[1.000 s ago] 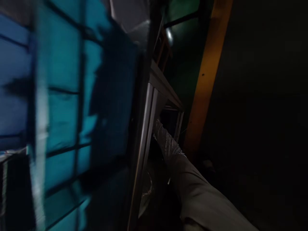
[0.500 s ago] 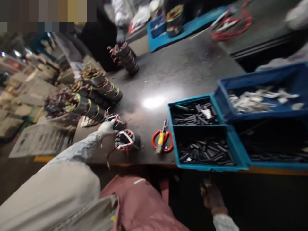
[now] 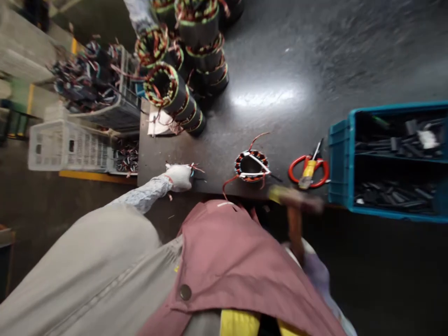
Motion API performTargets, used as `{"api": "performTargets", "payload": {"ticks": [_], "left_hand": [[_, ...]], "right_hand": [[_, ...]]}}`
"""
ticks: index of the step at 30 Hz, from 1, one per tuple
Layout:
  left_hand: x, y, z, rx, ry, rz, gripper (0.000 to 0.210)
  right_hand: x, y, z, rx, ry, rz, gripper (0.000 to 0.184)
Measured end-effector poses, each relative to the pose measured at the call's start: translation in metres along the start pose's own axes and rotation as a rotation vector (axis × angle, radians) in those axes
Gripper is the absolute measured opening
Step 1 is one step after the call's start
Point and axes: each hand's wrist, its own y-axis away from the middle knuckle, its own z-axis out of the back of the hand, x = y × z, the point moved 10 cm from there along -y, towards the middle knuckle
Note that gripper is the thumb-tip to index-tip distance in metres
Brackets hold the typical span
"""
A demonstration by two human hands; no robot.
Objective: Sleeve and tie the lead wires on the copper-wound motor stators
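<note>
My left hand, in a white glove, is closed at the table's left front edge. Thin copper-coloured wire leads stick out past its fingers; whatever else it grips is hidden. To its right, a wire-wound stator lies on the table with white sleeving across its opening and loose leads around it. A hammer with a wooden handle and a yellow-ended head, blurred by motion, rises at the front edge. My right hand, mostly hidden and blurred, is wrapped round the lower handle.
Red-handled scissors lie with a yellow-handled tool beside a teal bin of black sleeves. Stacked stators stand at the back left, near another person's sleeve. White crates sit off the left side.
My view has turned left and down. My left hand is now farther left of the stator with white sleeving. My right hand has come up towards the table edge, and the hammer now shows clearly.
</note>
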Motion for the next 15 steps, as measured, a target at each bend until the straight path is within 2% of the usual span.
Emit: {"api": "performTargets", "payload": {"ticks": [3, 5, 6, 8, 11, 15], "left_hand": [[0.000, -0.022, -0.007, 0.065, -0.028, -0.003, 0.045], [-0.005, -0.036, -0.008, 0.101, -0.040, -0.009, 0.046], [-0.008, -0.041, -0.007, 0.111, -0.042, -0.014, 0.046], [-0.014, -0.046, -0.006, 0.116, -0.039, -0.025, 0.045], [-0.019, -0.046, -0.007, 0.118, -0.023, -0.036, 0.042], [-0.025, -0.047, -0.017, 0.151, 0.039, -0.041, 0.037]], "right_hand": [[0.085, -0.041, -0.081, 0.108, 0.001, 0.220, 0.067], [0.128, -0.066, -0.131, 0.136, 0.034, 0.331, 0.068], [0.144, -0.076, -0.152, 0.128, 0.094, 0.392, 0.065], [0.158, -0.093, -0.184, 0.117, 0.241, 0.410, 0.060], [0.150, -0.102, -0.208, 0.136, 0.414, 0.337, 0.056], [0.150, -0.091, -0.212, 0.105, 0.515, 0.411, 0.054]]}}
